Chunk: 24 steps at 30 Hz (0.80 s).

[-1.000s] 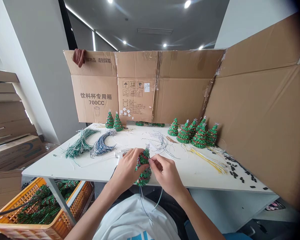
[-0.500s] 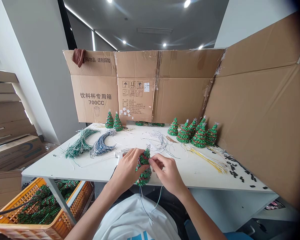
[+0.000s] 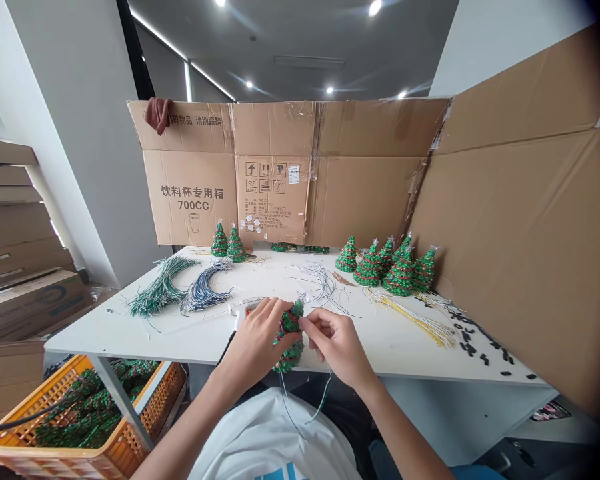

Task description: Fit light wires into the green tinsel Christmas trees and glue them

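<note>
A small green tinsel Christmas tree (image 3: 289, 357) with a clear star at its tip stands upright at the front edge of the table. My left hand (image 3: 263, 333) wraps round it from the left, thumb across its front. From the right, my right hand (image 3: 333, 340) is closed in a pinch against the tree's upper side, on a thin green-white cord (image 3: 326, 393) that hangs below it. A dark thin cord (image 3: 287, 403) dangles under the tree's base. Behind my left hand lies a white glue gun (image 3: 240, 309), partly hidden.
Bundles of green cords (image 3: 163, 287) and blue cords (image 3: 205, 287) lie left on the white table (image 3: 180, 337). Several finished trees (image 3: 400, 273) stand back right, near yellow cords (image 3: 420, 319) and black bits (image 3: 467, 340). Cardboard (image 3: 370, 193) walls the back; an orange crate (image 3: 105, 460) holds green tinsel.
The tree and both hands have shifted very slightly right. The tree's top leans a little more to the right, and the cord under my right hand has swung right.
</note>
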### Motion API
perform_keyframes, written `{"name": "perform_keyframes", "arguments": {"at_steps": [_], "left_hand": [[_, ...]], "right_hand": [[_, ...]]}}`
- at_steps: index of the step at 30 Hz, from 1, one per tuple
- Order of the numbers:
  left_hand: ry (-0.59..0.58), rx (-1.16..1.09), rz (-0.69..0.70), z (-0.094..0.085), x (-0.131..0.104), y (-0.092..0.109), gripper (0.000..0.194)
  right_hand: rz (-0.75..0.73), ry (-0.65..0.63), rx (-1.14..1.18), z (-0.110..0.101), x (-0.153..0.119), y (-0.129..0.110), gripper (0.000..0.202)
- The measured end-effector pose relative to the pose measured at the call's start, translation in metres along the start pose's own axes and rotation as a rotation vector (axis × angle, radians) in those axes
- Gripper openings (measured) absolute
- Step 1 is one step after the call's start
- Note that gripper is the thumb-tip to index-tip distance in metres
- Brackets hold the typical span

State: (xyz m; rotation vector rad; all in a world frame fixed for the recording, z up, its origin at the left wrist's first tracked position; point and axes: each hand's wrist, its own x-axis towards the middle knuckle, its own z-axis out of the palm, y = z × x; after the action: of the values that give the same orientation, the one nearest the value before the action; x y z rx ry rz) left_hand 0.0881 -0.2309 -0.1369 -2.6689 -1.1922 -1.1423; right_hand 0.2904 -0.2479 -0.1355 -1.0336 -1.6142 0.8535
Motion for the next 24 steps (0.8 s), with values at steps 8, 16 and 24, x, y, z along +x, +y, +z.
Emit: {"name": "perform_keyframes", "arguments": {"at_steps": [8, 16, 24], "left_hand": [[0.007, 0.010, 0.019, 0.0011, -0.0009, 0.0046, 0.037], [0.004, 0.029, 0.011, -0.0001, 0.0004, 0.0053, 0.032], [-0.005, 0.037, 0.005, 0.0004, -0.0007, 0.0050, 0.037]], "right_hand": [[0.028, -0.016, 0.047, 0.0037, -0.0050, -0.0035, 0.043], [0.047, 0.039, 0.032, 0.0026, -0.0034, -0.0045, 0.047], [0.067, 0.091, 0.071, 0.0011, -0.0013, 0.0003, 0.051]]}}
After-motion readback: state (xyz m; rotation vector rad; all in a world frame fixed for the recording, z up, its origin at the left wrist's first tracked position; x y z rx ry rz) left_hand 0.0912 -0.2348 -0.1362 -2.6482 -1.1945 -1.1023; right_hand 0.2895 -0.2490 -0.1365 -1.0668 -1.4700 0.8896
